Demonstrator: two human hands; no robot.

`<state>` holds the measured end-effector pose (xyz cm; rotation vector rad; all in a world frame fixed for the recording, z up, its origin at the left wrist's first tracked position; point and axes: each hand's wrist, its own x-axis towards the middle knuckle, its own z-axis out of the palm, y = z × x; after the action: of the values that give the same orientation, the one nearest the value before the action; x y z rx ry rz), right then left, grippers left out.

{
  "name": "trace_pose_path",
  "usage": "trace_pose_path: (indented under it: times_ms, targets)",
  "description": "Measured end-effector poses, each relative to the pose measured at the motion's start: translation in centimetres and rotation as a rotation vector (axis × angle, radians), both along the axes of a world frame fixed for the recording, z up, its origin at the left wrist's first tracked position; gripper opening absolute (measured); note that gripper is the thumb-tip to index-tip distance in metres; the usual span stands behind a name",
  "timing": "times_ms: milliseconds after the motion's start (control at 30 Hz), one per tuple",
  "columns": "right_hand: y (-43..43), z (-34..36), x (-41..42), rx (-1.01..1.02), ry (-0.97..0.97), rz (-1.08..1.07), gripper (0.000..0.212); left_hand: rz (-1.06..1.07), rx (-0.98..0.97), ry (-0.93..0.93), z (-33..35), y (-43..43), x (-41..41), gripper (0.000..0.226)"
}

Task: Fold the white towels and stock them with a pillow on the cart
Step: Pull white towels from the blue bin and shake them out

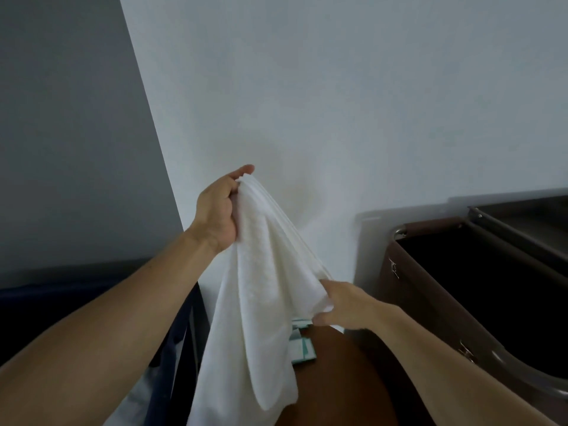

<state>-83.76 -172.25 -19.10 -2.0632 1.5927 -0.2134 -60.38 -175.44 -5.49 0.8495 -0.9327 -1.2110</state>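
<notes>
Here the left hand (218, 210) is raised in front of the pale wall (338, 87), its fingers and thumb closed round the bunched top edge of one white towel (261, 302). The right hand (344, 305), lower and to the right of it, pinches a gathered fold along the towel's side. The cloth hangs slack between and below both hands, its loose tail dropping past the right wrist toward the bottom of the view

The towel looks soft, light and floppy: it will sag wherever it is not held, so I judge the corners or a straight hem to be the best hold, one in each hand, pulled apart until the edge runs taut. Gripping the bunched middle would likely leave it crumpled

Counted: one towel in hand, two hands on it. To the right of the right hand stands one brown cart (479, 290) with a dark open bin. Just below that hand a teal-and-white packet (302, 348) shows behind the cloth. No pillow is in view
</notes>
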Motion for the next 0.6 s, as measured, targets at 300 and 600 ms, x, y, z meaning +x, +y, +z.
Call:
trace_pose_path:
  times_ms: [300, 600]
  targets:
    - [0.3, -1.0, 0.0, -0.376, 0.625, 0.218, 0.043, 0.125, 0.000, -0.245, -1.9, -1.4, 2.6, 0.043]
    - [-0.6, -0.7, -1.7, -0.202, 0.320, 0.065, 0.028, 0.424, 0.035, -0.557, -4.8, -3.3, 7.2, 0.045]
